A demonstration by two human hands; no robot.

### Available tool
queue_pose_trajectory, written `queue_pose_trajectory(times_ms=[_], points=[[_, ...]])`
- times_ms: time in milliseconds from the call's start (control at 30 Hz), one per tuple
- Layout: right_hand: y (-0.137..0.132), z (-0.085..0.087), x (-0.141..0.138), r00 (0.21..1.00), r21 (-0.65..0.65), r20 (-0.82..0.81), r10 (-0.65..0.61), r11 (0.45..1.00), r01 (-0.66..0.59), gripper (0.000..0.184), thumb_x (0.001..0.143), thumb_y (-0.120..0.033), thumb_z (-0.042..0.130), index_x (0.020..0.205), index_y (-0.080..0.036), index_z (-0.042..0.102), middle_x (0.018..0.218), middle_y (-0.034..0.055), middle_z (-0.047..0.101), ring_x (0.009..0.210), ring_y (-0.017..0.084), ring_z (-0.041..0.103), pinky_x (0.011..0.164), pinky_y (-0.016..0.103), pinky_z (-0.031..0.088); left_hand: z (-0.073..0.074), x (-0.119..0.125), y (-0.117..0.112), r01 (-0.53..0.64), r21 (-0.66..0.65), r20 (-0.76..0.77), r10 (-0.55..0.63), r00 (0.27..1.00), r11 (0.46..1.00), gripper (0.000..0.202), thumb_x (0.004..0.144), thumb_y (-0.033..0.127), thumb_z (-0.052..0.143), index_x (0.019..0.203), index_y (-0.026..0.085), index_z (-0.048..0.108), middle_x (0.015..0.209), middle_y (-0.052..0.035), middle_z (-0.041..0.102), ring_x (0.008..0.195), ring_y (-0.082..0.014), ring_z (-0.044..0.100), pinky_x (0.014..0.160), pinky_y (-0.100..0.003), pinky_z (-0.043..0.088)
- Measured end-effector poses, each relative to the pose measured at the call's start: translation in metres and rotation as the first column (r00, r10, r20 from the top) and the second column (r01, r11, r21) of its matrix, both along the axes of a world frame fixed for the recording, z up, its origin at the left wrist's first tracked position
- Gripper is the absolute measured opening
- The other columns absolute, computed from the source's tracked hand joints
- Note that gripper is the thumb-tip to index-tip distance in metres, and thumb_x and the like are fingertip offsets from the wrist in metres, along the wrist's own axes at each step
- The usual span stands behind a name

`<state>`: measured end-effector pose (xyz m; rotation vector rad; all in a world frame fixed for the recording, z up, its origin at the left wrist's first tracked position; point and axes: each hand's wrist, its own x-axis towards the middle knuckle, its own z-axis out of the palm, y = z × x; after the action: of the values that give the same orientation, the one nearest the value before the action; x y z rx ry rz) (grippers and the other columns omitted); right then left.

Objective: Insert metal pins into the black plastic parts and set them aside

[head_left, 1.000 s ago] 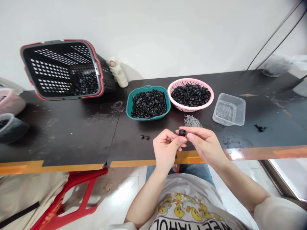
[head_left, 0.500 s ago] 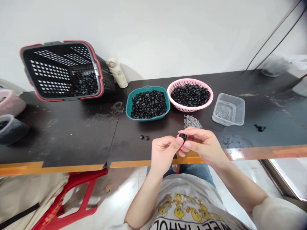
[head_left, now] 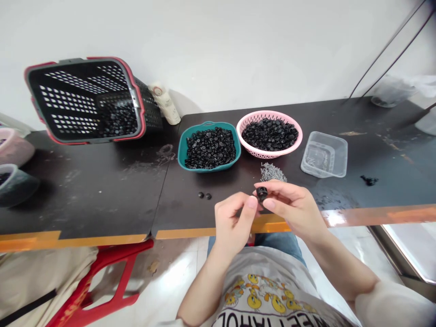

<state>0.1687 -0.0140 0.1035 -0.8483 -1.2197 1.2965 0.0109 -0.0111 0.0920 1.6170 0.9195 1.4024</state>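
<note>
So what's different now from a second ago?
The black piece has shifted slightly down and right in view and been turned. The right hand still holds it; whether the left hand still touches it is unclear. The two small black pieces, teal basket, pink basket and pile of metal pins stayed as they were.

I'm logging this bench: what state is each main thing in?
Right hand: closed on the black piece
Left hand: at the black piece, grip unclear
Pins: heaped loose on the table
Two caps: loose on the table
Teal tray: open, filled with black parts
Pink basket: open, filled with black parts
Clear box: open, few contents
Dark basket: open, partly filled
</note>
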Motion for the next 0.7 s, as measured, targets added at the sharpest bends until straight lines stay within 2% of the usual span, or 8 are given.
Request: queue_pose_trajectory(times_ms=[67,100,167,267,367,433,600,700], points=[[-0.002,0.002,0.001,0.996,0.031,0.082,-0.043,0.999,0.040,0.027,0.086,-0.021,0.078,0.110,-0.035,0.078,0.090,-0.0007,0.069,0.081,0.011,0.065,0.077,0.021,0.056,-0.008,-0.002,0.002,-0.124,0.075,0.014,0.124,0.992,0.989,0.022,0.099,0.035,0.055,0.094,0.018,0.068,0.083,-0.0026,0.064,0.072,-0.0130,0.061,0.072,-0.026,0.054],[-0.003,0.003,0.001,0.992,0.045,0.115,-0.046,0.998,0.041,0.028,0.087,-0.022,0.077,0.111,-0.035,0.078,0.092,-0.0003,0.070,0.082,0.011,0.065,0.078,0.021,0.056,-0.011,-0.002,0.003,-0.149,0.111,0.022,0.148,0.989,0.983,0.023,0.099,0.036,0.054,0.108,0.019,0.067,0.096,-0.0051,0.065,0.083,-0.0151,0.063,0.080,-0.030,0.056],[-0.006,0.004,0.001,0.985,0.069,0.172,-0.032,0.997,0.021,0.029,0.089,-0.022,0.074,0.115,-0.036,0.076,0.097,0.0002,0.071,0.084,0.012,0.065,0.078,0.022,0.056,-0.014,-0.005,0.008,-0.096,0.182,-0.007,0.099,0.995,0.979,0.037,0.102,0.038,0.048,0.135,0.023,0.057,0.127,-0.0105,0.059,0.111,-0.0207,0.061,0.097,-0.039,0.054],[-0.010,0.007,0.001,0.977,0.094,0.213,-0.008,0.995,-0.012,0.030,0.091,-0.022,0.071,0.118,-0.036,0.074,0.100,0.0005,0.071,0.087,0.013,0.066,0.078,0.022,0.056,-0.014,-0.009,0.018,0.084,0.288,-0.104,-0.056,0.993,0.954,0.042,0.105,0.035,0.042,0.145,0.026,0.052,0.148,-0.0109,0.050,0.133,-0.0239,0.051,0.110,-0.043,0.047],[-0.011,0.009,0.001,0.978,0.099,0.205,0.032,0.994,-0.054,0.031,0.092,-0.021,0.071,0.118,-0.036,0.074,0.099,-0.0003,0.071,0.085,0.013,0.067,0.078,0.022,0.056,-0.010,-0.015,0.025,0.235,0.336,-0.145,-0.196,0.970,0.912,0.042,0.105,0.033,0.042,0.145,0.028,0.052,0.148,-0.0103,0.053,0.126,-0.0220,0.058,0.106,-0.040,0.051],[-0.011,0.010,0.002,0.978,0.088,0.200,0.056,0.993,-0.075,0.030,0.092,-0.021,0.071,0.117,-0.035,0.074,0.097,-0.0008,0.071,0.083,0.012,0.067,0.078,0.021,0.056,-0.009,-0.019,0.028,0.280,0.348,-0.159,-0.238,0.958,0.895,0.042,0.104,0.033,0.046,0.145,0.029,0.052,0.145,-0.0098,0.057,0.122,-0.0216,0.062,0.103,-0.040,0.054],[-0.013,0.008,0.003,0.985,0.018,0.161,0.066,0.997,-0.070,0.018,0.090,-0.023,0.072,0.106,-0.030,0.077,0.087,-0.0019,0.072,0.077,0.010,0.065,0.074,0.017,0.055,-0.006,-0.024,0.031,0.215,0.420,-0.201,-0.140,0.969,0.882,0.039,0.095,0.029,0.064,0.133,0.033,0.063,0.134,-0.0062,0.067,0.114,-0.0197,0.067,0.099,-0.038,0.056],[-0.016,0.001,0.002,0.993,-0.071,0.097,0.069,0.996,-0.063,0.020,0.090,-0.027,0.074,0.109,-0.030,0.076,0.096,-0.0004,0.075,0.086,0.012,0.069,0.081,0.021,0.058,-0.006,-0.025,0.033,0.184,0.478,-0.202,-0.097,0.975,0.859,0.035,0.090,0.026,0.071,0.124,0.032,0.069,0.122,-0.0045,0.074,0.107,-0.0189,0.070,0.102,-0.041,0.054]])
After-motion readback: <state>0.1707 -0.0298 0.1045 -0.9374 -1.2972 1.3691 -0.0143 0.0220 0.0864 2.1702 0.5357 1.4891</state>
